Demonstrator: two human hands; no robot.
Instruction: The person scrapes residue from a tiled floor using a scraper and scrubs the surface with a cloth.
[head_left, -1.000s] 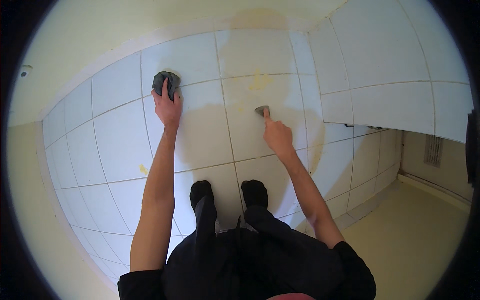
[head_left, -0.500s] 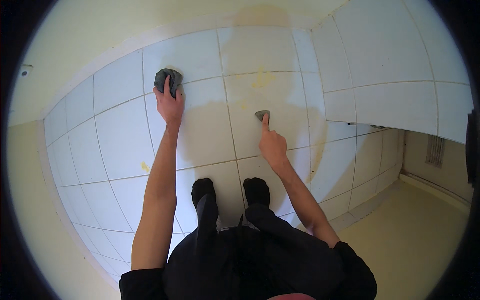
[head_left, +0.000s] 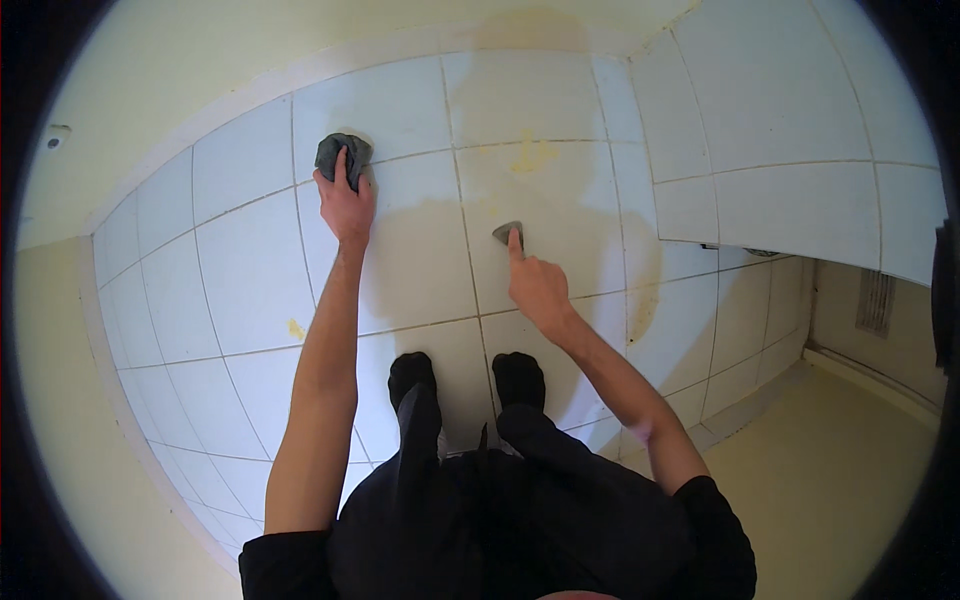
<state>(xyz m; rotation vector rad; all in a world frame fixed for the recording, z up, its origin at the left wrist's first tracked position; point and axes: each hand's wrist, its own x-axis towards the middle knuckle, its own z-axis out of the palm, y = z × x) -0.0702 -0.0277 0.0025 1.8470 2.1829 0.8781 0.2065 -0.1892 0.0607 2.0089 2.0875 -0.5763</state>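
My left hand (head_left: 347, 212) is closed on a crumpled dark grey cloth (head_left: 333, 148), with a finger stretched along its top; the cloth rests on the white tiles near the far wall. Over the middle tile, my right hand (head_left: 540, 292) grips a small scraper (head_left: 507, 234), the index finger laid along it. Its grey triangular blade touches or nearly touches the tile. The handle is hidden inside my fist. Just beyond the blade, yellow smears (head_left: 533, 153) mark the tiles.
Another yellow patch (head_left: 296, 328) lies beside my left forearm, and a yellowish stain (head_left: 643, 310) runs right of my right hand. At the right stands a tiled box (head_left: 800, 215) with a gap beneath its edge. My black-socked feet (head_left: 518, 380) stand on the tiles.
The scraper and my right hand have slid a little to the left across the tile. My left hand stays on the cloth; the whole view has shifted slightly.
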